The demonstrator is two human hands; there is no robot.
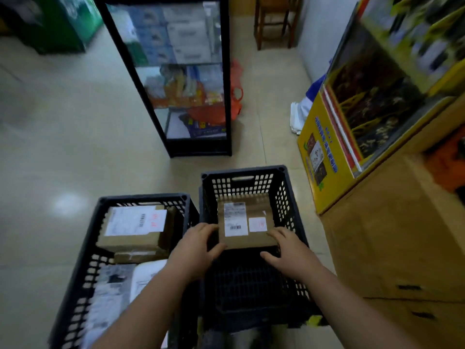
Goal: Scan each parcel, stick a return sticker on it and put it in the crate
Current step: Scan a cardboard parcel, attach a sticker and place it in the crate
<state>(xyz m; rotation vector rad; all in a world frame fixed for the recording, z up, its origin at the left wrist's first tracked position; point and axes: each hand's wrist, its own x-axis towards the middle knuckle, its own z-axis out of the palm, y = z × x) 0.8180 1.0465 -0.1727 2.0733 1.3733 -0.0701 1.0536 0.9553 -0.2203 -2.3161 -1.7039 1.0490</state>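
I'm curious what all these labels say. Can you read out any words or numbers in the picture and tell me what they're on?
Nothing can be read with certainty.
Parcel held by both hands: white shipping label with a barcode, print too small.
Its small white sticker: red marks, blurred.
Box in the left crate: label with barcode and red characters, illegible.
Yellow carton: blue characters, blurred.

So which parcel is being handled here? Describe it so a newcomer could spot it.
Two black crates sit side by side on the floor; look in the right crate. The brown box there, held by the left hand and right hand, is that crate's only parcel.
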